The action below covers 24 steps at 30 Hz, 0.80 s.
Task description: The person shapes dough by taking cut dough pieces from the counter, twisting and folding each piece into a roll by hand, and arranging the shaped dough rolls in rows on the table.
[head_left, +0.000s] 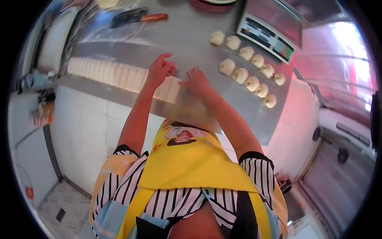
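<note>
A long strip of pale dough (107, 74), marked crosswise into many narrow slices, lies along the near edge of the metal table. My left hand (160, 71) is over its right part, fingers apart and bent, with nothing visible in them. At the strip's right end is my right hand (195, 81), fingertips toward the last slices. Motion smears its fingers, so whether they grip dough is unclear. Below it, a blurred pale yellowish patch (193, 106) shows at the table edge. Two rows of rolled dough buns (240, 75) sit to the right.
A digital scale (267, 36) stands at the back right, beyond the buns. A dark-bladed cleaver with a red handle (154, 17) lies at the back left, close to clear plastic film (89, 30). A dark red bowl (213, 5) is at the far edge.
</note>
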Motion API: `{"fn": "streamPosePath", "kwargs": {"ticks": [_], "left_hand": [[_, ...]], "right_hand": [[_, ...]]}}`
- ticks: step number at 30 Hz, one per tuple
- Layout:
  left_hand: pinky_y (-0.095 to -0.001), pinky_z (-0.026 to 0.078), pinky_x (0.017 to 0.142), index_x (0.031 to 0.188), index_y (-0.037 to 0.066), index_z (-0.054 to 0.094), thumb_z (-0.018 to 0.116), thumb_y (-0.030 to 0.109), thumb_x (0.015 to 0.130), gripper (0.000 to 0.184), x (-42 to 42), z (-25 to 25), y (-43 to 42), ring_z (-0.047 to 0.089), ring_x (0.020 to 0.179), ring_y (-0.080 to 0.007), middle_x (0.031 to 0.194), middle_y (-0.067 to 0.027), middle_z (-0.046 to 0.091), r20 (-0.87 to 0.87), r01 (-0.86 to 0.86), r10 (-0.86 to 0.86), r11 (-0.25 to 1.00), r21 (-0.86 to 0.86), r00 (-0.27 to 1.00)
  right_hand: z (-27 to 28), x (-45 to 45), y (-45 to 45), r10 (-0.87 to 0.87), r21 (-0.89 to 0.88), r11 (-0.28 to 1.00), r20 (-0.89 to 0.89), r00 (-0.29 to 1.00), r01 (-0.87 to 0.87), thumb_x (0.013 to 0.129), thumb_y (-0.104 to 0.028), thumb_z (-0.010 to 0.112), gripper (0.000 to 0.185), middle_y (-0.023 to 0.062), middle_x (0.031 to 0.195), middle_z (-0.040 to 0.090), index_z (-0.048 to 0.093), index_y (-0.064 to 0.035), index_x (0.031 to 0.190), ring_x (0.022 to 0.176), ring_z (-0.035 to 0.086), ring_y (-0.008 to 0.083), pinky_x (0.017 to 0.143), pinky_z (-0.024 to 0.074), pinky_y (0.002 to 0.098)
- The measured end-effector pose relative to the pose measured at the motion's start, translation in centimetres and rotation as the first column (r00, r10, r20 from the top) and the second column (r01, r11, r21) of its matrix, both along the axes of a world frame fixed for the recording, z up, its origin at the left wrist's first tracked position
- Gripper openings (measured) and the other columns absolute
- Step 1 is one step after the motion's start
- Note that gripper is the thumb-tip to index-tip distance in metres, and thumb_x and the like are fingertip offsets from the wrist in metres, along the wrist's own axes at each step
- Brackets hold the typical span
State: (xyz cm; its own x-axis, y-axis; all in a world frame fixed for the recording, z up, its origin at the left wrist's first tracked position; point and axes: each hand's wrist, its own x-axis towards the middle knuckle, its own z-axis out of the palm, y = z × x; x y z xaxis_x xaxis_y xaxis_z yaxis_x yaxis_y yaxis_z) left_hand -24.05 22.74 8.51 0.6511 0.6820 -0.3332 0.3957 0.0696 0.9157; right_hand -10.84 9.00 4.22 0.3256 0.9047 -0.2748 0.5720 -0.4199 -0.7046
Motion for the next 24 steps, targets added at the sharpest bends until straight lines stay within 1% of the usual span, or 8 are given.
{"fn": "streamPosePath", "kwargs": {"ticks": [5, 9, 13, 14, 17, 19, 20, 24], "left_hand": [[-0.0282, 0.048, 0.078, 0.12, 0.005, 0.051, 0.051, 0.018, 0.092, 0.031, -3.7, -1.4, -0.9, 0.061, 0.087, -0.0139, 0.094, -0.0072, 0.065, 0.069, -0.024, 0.012, 0.984, 0.175, 0.998], [-0.028, 0.045, 0.085, 0.114, -0.001, 0.055, 0.04, 0.032, 0.097, 0.04, -4.1, -2.6, -2.1, 0.06, 0.093, -0.0149, 0.098, -0.0092, 0.064, 0.089, 0.278, -0.273, 0.959, -0.058, 0.958], [-0.0325, 0.048, 0.084, 0.104, -0.002, 0.059, 0.033, 0.042, 0.097, 0.052, -3.1, 0.4, -5.0, 0.061, 0.093, -0.0199, 0.096, -0.011, 0.064, 0.231, 0.003, 0.283, 0.627, -0.779, 0.931], [-0.0346, 0.05, 0.079, 0.1, 0.0, 0.06, 0.034, 0.043, 0.096, 0.051, -2.9, -1.4, -5.4, 0.061, 0.09, -0.0211, 0.094, -0.0101, 0.064, 0.366, 0.138, 0.368, 0.519, -0.844, 0.855], [-0.0322, 0.048, 0.075, 0.1, 0.0, 0.06, 0.04, 0.036, 0.096, 0.042, -0.1, 0.1, -8.2, 0.061, 0.088, -0.018, 0.092, -0.0061, 0.064, 0.31, 0.007, 0.412, 0.593, -0.805, 0.857], [-0.0314, 0.05, 0.073, 0.101, 0.0, 0.059, 0.046, 0.032, 0.094, 0.035, 0.6, 1.0, -8.9, 0.061, 0.082, -0.017, 0.091, -0.006, 0.064, 0.162, 0.075, -0.024, 0.945, -0.32, 0.987], [-0.031, 0.05, 0.072, 0.101, 0.001, 0.059, 0.05, 0.03, 0.093, 0.032, 0.8, 1.2, -9.2, 0.061, 0.079, -0.0165, 0.09, -0.0059, 0.064, -0.01, 0.193, -0.193, 0.981, -0.035, 0.981], [-0.0264, 0.051, 0.07, 0.103, 0.001, 0.058, 0.057, 0.022, 0.089, 0.025, 1.5, -1.3, -9.1, 0.058, 0.071, -0.0131, 0.087, -0.006, 0.062, 0.132, 0.068, 0.028, 0.741, -0.668, 0.991]], "right_hand": [[-3.0, -3.7, 2.8, 0.203, 0.048, 0.972, 0.32, 0.925, -0.23, 0.064, -0.028, 0.075, 0.051, 0.0194, 0.103, 0.056, 0.057, -0.0001, 0.102, 0.094, 0.055, 0.034, 0.082, 0.0451, 0.0385], [3.9, -2.6, 0.2, 0.013, -0.02, 1.0, -0.379, 0.925, -0.022, 0.062, -0.018, 0.078, 0.054, 0.0126, 0.099, 0.058, 0.054, 0.0005, 0.106, 0.09, 0.057, 0.0268, 0.082, 0.0454, 0.0344], [6.9, -0.1, -3.7, -0.236, 0.061, 0.928, -0.669, 0.705, 0.368, 0.066, -0.014, 0.076, 0.045, 0.0064, 0.088, 0.058, 0.054, 0.0007, 0.102, 0.081, 0.055, 0.0161, 0.076, 0.0451, 0.0273], [7.3, 0.1, -4.5, -0.275, 0.044, 0.886, -0.753, 0.598, 0.462, 0.067, -0.013, 0.075, 0.042, 0.0054, 0.086, 0.057, 0.054, 0.0005, 0.101, 0.08, 0.054, 0.0137, 0.075, 0.0447, 0.0259], [7.3, 0.7, -6.3, -0.393, -0.062, 0.856, -0.725, 0.566, 0.514, 0.07, -0.012, 0.074, 0.038, 0.0068, 0.091, 0.056, 0.055, 0.0, 0.101, 0.084, 0.053, 0.0124, 0.077, 0.0445, 0.0261], [6.5, 0.5, -7.1, -0.486, -0.11, 0.811, -0.673, 0.558, 0.574, 0.07, -0.012, 0.074, 0.039, 0.007, 0.092, 0.056, 0.055, -0.0005, 0.103, 0.087, 0.054, 0.0147, 0.079, 0.0447, 0.0277], [6.2, 0.4, -7.5, -0.53, -0.133, 0.787, -0.646, 0.549, 0.603, 0.069, -0.012, 0.074, 0.04, 0.0071, 0.093, 0.056, 0.055, -0.0008, 0.103, 0.089, 0.055, 0.0158, 0.08, 0.0448, 0.0285], [7.4, 0.9, -9.6, -0.197, 0.368, 0.906, -0.071, 0.978, 0.209, 0.068, -0.013, 0.073, 0.042, 0.0078, 0.092, 0.057, 0.055, -0.0032, 0.105, 0.091, 0.057, 0.0232, 0.077, 0.0478, 0.0329]]}}
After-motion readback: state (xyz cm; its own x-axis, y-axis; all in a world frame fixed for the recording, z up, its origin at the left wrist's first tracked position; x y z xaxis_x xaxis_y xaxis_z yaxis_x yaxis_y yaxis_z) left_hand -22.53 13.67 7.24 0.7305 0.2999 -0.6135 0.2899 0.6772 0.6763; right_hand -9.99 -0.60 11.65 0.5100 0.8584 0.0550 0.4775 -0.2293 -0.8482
